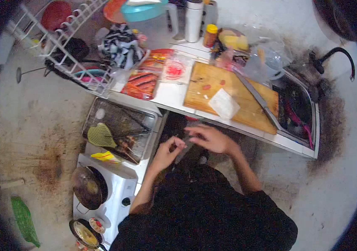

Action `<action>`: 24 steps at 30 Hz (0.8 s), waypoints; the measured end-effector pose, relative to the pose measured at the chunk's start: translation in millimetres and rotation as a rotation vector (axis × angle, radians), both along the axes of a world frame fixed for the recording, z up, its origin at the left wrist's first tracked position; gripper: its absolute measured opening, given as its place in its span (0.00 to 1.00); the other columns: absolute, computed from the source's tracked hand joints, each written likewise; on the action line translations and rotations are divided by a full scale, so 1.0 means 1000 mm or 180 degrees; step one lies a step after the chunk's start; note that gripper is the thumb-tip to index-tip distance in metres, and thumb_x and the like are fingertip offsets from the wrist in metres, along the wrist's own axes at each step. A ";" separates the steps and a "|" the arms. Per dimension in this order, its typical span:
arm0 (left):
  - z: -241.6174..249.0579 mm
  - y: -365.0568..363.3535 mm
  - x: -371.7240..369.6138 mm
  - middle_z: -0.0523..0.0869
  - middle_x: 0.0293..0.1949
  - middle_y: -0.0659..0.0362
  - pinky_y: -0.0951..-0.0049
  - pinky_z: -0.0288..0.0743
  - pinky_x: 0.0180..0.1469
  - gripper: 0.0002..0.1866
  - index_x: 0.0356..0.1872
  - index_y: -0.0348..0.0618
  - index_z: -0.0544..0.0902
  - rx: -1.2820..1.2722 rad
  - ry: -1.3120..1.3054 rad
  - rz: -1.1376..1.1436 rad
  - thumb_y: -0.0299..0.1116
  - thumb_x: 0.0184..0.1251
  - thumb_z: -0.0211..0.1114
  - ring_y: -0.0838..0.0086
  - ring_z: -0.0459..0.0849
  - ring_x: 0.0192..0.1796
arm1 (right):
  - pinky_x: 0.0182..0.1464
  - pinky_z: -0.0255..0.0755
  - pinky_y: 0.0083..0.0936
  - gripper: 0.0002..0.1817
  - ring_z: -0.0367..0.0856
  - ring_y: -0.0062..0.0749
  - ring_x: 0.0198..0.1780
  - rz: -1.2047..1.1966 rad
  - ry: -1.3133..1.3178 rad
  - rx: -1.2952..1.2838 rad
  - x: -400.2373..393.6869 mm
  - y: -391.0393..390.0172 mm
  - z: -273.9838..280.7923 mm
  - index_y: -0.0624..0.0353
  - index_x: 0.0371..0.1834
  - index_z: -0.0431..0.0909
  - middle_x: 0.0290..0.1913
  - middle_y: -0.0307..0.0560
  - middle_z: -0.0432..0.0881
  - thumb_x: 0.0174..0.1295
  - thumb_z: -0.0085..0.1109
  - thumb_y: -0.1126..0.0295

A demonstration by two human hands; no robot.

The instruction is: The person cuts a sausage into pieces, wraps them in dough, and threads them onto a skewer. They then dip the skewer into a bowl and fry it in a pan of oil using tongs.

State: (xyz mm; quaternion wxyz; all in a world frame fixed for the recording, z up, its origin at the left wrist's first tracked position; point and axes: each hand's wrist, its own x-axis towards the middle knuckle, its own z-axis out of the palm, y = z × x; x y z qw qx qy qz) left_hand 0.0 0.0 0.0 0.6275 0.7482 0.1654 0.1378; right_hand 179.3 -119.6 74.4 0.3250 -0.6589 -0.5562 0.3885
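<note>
My left hand (169, 154) is in front of my body, below the counter edge, with thumb and fingers curled together in a pinch. Close beside it, my right hand (210, 139) reaches across with its fingers stretched toward the left one, thumb apart from them. A faint greyish strip (182, 154) shows between the hands; I cannot tell what it is. On the counter ahead lies a wooden cutting board (237, 88). It carries a large knife (257, 94), a crumpled white wrapper (224, 103) and a few small red pieces.
Red sausage packs (141, 85) lie left of the board, near a white dish rack (67, 46). A wire tray (120, 121) holds a green slotted strainer (100, 134). Frying pans (89, 188) sit on the white stove (122, 184). At right is a sink (297, 108) with a black faucet (337, 50).
</note>
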 end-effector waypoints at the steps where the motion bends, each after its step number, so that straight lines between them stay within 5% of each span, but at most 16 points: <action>1: 0.008 0.004 0.006 0.81 0.32 0.64 0.82 0.67 0.36 0.07 0.38 0.40 0.76 0.0023 0.0034 -0.0027 0.32 0.62 0.58 0.83 0.77 0.36 | 0.56 0.62 0.36 0.21 0.71 0.44 0.49 -0.0243 0.0355 -0.0056 0.009 -0.021 0.011 0.55 0.56 0.67 0.48 0.54 0.72 0.61 0.49 0.59; 3: 0.022 -0.018 0.077 0.81 0.30 0.64 0.82 0.67 0.34 0.08 0.38 0.40 0.76 0.0184 -0.0283 0.0067 0.32 0.61 0.58 0.83 0.76 0.35 | 0.53 0.65 0.34 0.19 0.72 0.43 0.49 -0.1088 -0.1391 0.0581 0.084 -0.093 -0.006 0.59 0.53 0.68 0.47 0.52 0.73 0.58 0.52 0.70; 5: 0.039 -0.009 0.109 0.81 0.31 0.63 0.80 0.68 0.34 0.09 0.38 0.39 0.76 0.0763 -0.0347 0.0057 0.32 0.60 0.59 0.83 0.76 0.33 | 0.54 0.63 0.38 0.23 0.68 0.47 0.52 -0.1620 -0.2728 0.0219 0.104 -0.126 0.014 0.61 0.55 0.65 0.49 0.54 0.70 0.53 0.52 0.75; 8: 0.061 0.004 0.175 0.79 0.32 0.58 0.74 0.70 0.35 0.11 0.36 0.39 0.77 0.1139 -0.0630 0.0339 0.33 0.54 0.63 0.74 0.76 0.31 | 0.55 0.61 0.41 0.31 0.63 0.51 0.56 -0.2378 -0.3321 -0.0424 0.149 -0.166 -0.010 0.60 0.59 0.59 0.53 0.56 0.66 0.47 0.52 0.78; 11: 0.052 0.013 0.227 0.79 0.32 0.56 0.68 0.69 0.37 0.14 0.35 0.41 0.78 0.2063 -0.0701 0.0624 0.38 0.50 0.65 0.67 0.77 0.33 | 0.53 0.62 0.43 0.34 0.60 0.53 0.58 -0.2417 -0.2911 -0.1340 0.158 -0.177 -0.015 0.60 0.61 0.55 0.55 0.57 0.62 0.45 0.52 0.78; 15: 0.039 0.011 0.258 0.80 0.30 0.57 0.60 0.65 0.38 0.16 0.30 0.46 0.80 0.3228 -0.0107 0.0909 0.47 0.47 0.66 0.63 0.78 0.35 | 0.52 0.65 0.41 0.30 0.65 0.54 0.54 -0.2340 -0.2729 -0.0865 0.172 -0.180 -0.025 0.60 0.56 0.60 0.53 0.58 0.66 0.44 0.53 0.77; 16: 0.035 0.011 0.261 0.80 0.30 0.57 0.60 0.65 0.38 0.16 0.30 0.46 0.80 0.3237 -0.0092 0.0919 0.47 0.47 0.66 0.63 0.78 0.35 | 0.50 0.66 0.40 0.26 0.70 0.53 0.51 -0.2487 -0.2693 -0.0342 0.175 -0.182 -0.031 0.60 0.53 0.62 0.49 0.58 0.71 0.46 0.53 0.76; 20: 0.024 0.009 0.265 0.81 0.27 0.59 0.61 0.63 0.38 0.15 0.23 0.47 0.79 0.2716 0.0183 0.0913 0.48 0.47 0.65 0.65 0.78 0.34 | 0.47 0.68 0.39 0.22 0.73 0.53 0.47 -0.2629 -0.1955 -0.0854 0.167 -0.176 -0.010 0.60 0.52 0.65 0.44 0.59 0.75 0.51 0.53 0.73; 24: 0.032 0.004 0.263 0.81 0.27 0.60 0.63 0.64 0.38 0.13 0.22 0.48 0.81 0.2686 0.0179 0.1015 0.47 0.47 0.66 0.66 0.78 0.34 | 0.44 0.68 0.37 0.18 0.76 0.53 0.43 -0.2387 -0.1666 -0.0246 0.159 -0.175 -0.020 0.62 0.50 0.68 0.41 0.60 0.77 0.57 0.53 0.68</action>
